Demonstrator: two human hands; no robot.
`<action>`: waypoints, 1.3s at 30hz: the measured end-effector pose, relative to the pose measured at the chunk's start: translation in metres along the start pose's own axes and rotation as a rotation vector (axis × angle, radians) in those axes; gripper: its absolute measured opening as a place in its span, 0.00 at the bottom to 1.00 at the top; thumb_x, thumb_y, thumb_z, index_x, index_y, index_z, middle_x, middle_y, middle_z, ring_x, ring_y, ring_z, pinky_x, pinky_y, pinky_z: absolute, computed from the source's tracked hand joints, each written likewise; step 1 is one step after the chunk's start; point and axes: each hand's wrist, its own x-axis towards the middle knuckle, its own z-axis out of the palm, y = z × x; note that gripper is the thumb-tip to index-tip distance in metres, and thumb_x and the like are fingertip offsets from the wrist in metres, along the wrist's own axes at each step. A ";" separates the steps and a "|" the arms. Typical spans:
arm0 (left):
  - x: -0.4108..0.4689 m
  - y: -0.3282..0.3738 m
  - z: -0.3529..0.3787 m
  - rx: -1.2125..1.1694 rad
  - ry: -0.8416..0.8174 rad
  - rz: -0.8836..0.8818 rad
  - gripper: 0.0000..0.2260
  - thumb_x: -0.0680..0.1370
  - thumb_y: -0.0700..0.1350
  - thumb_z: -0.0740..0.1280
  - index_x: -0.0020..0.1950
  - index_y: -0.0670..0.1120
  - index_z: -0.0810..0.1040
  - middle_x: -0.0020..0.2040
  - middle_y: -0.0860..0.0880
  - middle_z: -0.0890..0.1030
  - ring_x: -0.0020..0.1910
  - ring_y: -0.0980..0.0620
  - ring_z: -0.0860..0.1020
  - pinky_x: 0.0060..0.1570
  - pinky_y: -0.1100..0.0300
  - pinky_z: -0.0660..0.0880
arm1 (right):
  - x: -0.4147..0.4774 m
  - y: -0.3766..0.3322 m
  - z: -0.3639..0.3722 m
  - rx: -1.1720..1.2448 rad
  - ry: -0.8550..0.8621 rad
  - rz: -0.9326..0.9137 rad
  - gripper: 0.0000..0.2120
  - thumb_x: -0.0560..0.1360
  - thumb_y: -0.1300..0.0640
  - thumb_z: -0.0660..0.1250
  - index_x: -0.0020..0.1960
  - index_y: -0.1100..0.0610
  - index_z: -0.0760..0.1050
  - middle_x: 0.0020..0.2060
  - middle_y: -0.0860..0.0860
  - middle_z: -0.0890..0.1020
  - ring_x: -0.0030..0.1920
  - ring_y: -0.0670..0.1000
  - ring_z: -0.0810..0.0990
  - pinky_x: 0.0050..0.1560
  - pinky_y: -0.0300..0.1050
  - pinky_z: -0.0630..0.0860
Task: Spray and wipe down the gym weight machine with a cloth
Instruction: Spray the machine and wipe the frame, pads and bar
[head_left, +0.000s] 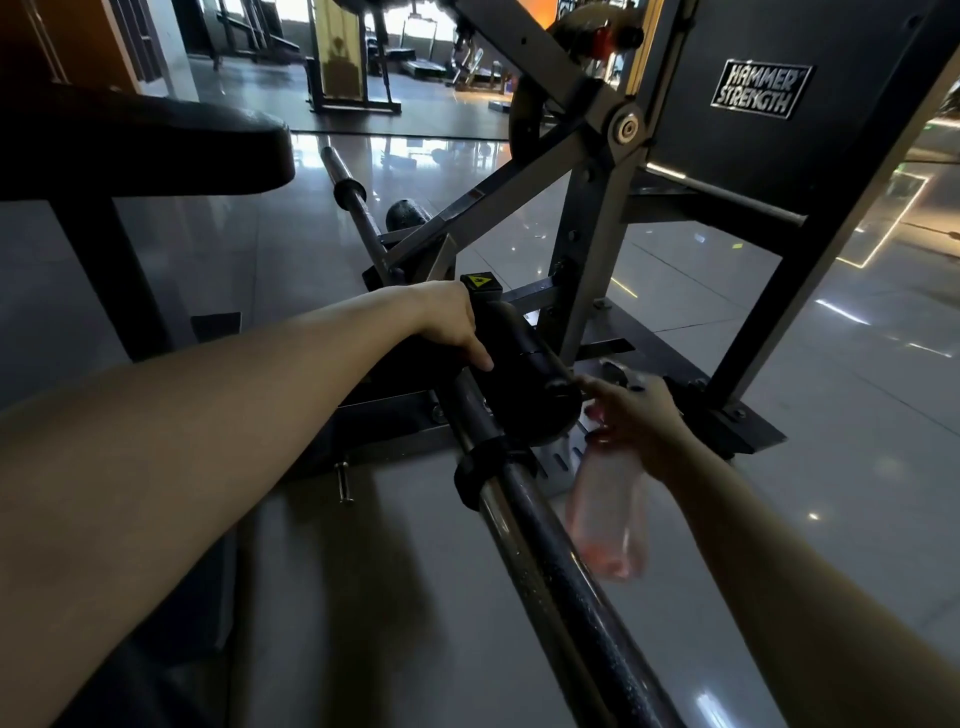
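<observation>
A black padded roller (524, 364) sits on the weight machine's long dark bar (561, 577), which runs toward me. My left hand (452, 322) rests on the far left side of the roller, fingers wrapped over it. Whether it holds a cloth is hidden. My right hand (634, 415) grips the neck of a clear pinkish spray bottle (608, 509), held just right of the roller's end, with a finger stretched toward the nozzle. The bottle hangs below the hand and is blurred.
The machine's grey frame (587, 249) and black back panel (763, 130) rise ahead. A black padded seat (156, 140) stands at left. A barbell (348, 182) lies on the glossy tiled floor (779, 364). More gym equipment stands far back.
</observation>
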 end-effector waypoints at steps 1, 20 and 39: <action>0.001 0.001 0.000 0.005 -0.002 0.000 0.27 0.68 0.62 0.78 0.58 0.44 0.85 0.58 0.47 0.84 0.57 0.48 0.81 0.62 0.51 0.78 | -0.001 -0.009 -0.002 -0.152 -0.004 -0.103 0.08 0.77 0.57 0.72 0.49 0.62 0.81 0.37 0.54 0.81 0.34 0.48 0.79 0.37 0.47 0.79; 0.004 0.003 0.003 0.037 0.029 0.022 0.21 0.68 0.62 0.78 0.45 0.45 0.86 0.46 0.46 0.85 0.47 0.48 0.83 0.52 0.51 0.81 | 0.008 -0.054 0.037 -0.313 -0.003 -0.260 0.08 0.77 0.54 0.71 0.51 0.58 0.82 0.40 0.58 0.84 0.42 0.58 0.85 0.49 0.63 0.83; 0.001 0.000 -0.001 -0.059 0.011 0.005 0.24 0.70 0.58 0.79 0.59 0.44 0.85 0.56 0.48 0.84 0.54 0.50 0.82 0.58 0.54 0.79 | 0.005 -0.012 0.027 -0.232 0.034 -0.102 0.19 0.64 0.43 0.81 0.41 0.55 0.78 0.40 0.56 0.85 0.42 0.56 0.86 0.47 0.62 0.84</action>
